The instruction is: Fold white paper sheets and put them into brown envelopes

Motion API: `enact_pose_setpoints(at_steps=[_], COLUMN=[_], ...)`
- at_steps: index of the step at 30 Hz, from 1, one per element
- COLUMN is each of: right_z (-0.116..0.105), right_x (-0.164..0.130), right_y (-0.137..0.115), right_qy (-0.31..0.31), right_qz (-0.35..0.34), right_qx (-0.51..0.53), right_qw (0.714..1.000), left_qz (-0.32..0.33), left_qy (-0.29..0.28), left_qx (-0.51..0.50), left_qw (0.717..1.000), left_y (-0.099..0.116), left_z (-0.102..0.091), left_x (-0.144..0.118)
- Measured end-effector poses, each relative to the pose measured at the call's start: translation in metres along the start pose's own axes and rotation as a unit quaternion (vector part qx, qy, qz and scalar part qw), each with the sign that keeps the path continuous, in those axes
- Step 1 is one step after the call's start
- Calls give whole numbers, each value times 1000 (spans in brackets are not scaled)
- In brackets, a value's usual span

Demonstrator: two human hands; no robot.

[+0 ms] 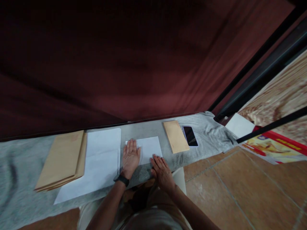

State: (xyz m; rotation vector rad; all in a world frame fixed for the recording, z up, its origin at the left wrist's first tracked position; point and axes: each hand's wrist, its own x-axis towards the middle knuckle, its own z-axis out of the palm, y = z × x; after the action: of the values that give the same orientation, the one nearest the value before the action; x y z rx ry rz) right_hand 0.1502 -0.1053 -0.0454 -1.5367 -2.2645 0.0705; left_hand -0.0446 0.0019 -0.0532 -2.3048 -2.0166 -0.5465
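Note:
A white sheet of paper, smaller than the sheets beside it and perhaps folded, lies flat in front of me. My left hand rests palm down on its left part, fingers stretched out; a dark band circles that wrist. At the paper's near right corner lies my right hand, flat with its fingers extended. Neither hand grips anything. Larger white sheets are just left of my left hand. A brown envelope sits to the right of the paper.
Brown envelopes are stacked at the left, partly over the white sheets. A phone lies beside the single envelope. Grey cloth covers the narrow table. Dark red fabric hangs behind it. A colourful box and black bars stand right.

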Motion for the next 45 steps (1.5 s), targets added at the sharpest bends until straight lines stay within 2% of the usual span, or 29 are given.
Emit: enact_pose_setpoints(at_steps=[4,11,14,23,30,34,41,45], right_z=[3,21,31,36,38,39,37,33], right_x=[24,101,113,98,86,85,82,74], right_y=[2,1,4,30,38,38,40,42], right_qy=[17,2,-2,31,62,65,79,84], right_qz=[26,13,17,76,92,89,98,111], right_qx=[31,49,27,-23,-41,-45,-60,-63], right_qw=[999,999,999,996,993,993,990,988], left_qz=[0,8,11,3,-2,8,20,21], left_qy=[-10,-15,-14,-8,1,33,66,80], left_qx=[19,39,46,29,12,-6,-7,7], left_qw=[1000,999,999,1000,1000,999,998,997], left_y=[0,0,-1,0,0,4,11,11], left_z=[1,-2,-4,-2,-5,-5,-15,-22], left_x=[-3,-2,-3,-4,-9,-35,-102,-120])
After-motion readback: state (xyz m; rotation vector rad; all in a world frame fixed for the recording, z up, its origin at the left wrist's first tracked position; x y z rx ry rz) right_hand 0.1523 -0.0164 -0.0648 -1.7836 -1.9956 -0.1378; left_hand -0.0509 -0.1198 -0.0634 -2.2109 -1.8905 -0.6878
